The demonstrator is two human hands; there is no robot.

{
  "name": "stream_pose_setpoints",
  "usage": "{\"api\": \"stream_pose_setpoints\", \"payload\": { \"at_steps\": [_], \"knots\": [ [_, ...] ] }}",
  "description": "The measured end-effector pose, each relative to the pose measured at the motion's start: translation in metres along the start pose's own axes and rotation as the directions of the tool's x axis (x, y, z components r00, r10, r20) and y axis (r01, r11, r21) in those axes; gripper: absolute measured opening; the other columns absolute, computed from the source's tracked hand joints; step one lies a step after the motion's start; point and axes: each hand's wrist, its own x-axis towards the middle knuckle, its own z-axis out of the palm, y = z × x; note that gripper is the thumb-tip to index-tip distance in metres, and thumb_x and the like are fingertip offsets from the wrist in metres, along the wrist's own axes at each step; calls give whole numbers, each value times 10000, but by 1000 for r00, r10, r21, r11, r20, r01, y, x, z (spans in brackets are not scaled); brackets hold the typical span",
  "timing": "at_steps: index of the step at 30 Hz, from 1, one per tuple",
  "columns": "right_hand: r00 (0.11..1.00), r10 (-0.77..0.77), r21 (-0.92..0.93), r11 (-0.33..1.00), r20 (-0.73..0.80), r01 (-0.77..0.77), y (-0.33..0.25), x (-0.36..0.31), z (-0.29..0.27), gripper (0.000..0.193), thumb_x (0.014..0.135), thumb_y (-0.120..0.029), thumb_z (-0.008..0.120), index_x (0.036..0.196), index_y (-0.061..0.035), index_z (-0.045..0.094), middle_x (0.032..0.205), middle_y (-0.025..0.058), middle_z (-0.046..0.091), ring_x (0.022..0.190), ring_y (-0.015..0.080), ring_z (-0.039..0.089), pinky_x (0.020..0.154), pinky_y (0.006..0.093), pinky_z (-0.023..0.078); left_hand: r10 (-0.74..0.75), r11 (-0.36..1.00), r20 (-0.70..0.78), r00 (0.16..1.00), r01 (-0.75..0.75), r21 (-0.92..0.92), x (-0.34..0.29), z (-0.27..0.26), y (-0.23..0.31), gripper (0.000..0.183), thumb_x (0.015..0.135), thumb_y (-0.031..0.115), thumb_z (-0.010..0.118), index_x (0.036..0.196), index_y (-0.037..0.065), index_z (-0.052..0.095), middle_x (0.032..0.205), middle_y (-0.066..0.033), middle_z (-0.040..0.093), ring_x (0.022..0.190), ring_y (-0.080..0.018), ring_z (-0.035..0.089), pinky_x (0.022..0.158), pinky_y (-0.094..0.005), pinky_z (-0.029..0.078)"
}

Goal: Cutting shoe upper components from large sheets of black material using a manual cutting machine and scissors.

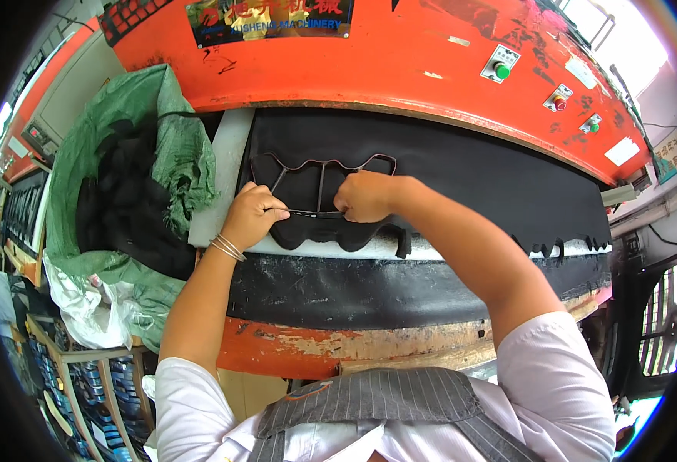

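Note:
A thin metal cutting die (pixel 320 187) with a wavy far edge and inner dividers lies on a black sheet of material (pixel 477 181). My left hand (pixel 252 217) pinches the die's near left corner, thumb along its edge. At the near right part of the same frame, my right hand (pixel 366 197) is closed around the rim, its fingertips partly hidden. Just nearer than the die, the sheet ends in a scalloped cut edge (pixel 346 235), with a narrow strip of it hanging at the right.
A pale cutting board (pixel 220 181) shows under the sheet. Beyond it stands an orange-red press (pixel 400 65) with a green button (pixel 501 71) and a red button (pixel 559 102). At left, a green woven sack (pixel 65 192) holds black scraps (pixel 127 192). A rack (pixel 103 356) stands below.

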Motion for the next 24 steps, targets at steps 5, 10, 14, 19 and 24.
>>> {"api": "stream_pose_setpoints", "payload": {
  "at_steps": [5,10,14,19,24],
  "knots": [
    [998,33,114,993,58,-39,4,1,-21,343,799,-283,618,1076,-82,642,972,142,662,927,295,628,799,382,479,-57,996,26,998,59,-74,27,-18,5,97,687,146,735,704,58,699,671,-42,560,743,-220,499,686,-329,422],
    [950,94,220,961,299,-165,36,27,-39,401,818,-355,674,1070,-45,652,1005,124,678,946,236,635,826,359,476,223,975,-249,943,-220,42,96,-50,35,153,716,139,723,813,37,665,913,-74,582,901,-233,513,810,-333,420],
    [996,48,757,648,78,-90,48,8,-54,346,852,-312,644,1020,-10,651,870,89,686,826,149,631,730,299,490,16,995,-528,849,-67,-78,69,6,32,777,812,328,689,1383,-2,278,1373,-221,290,1184,-372,401,977,-402,373],
    [948,284,496,850,-145,-179,17,-29,-106,341,862,-344,613,934,-11,638,783,70,663,726,146,601,638,269,469,-43,925,-152,987,97,368,5,45,-11,416,891,244,555,1225,-2,521,1255,-184,529,1208,-326,465,1012,-404,358],
    [935,237,179,965,-265,-194,53,-24,-79,435,851,-371,615,1084,-3,631,917,160,673,875,277,636,773,355,487,-127,969,-110,986,147,199,48,25,-14,281,855,219,594,1014,-6,647,1103,-153,610,1063,-317,544,916,-396,424]
  ]
}}
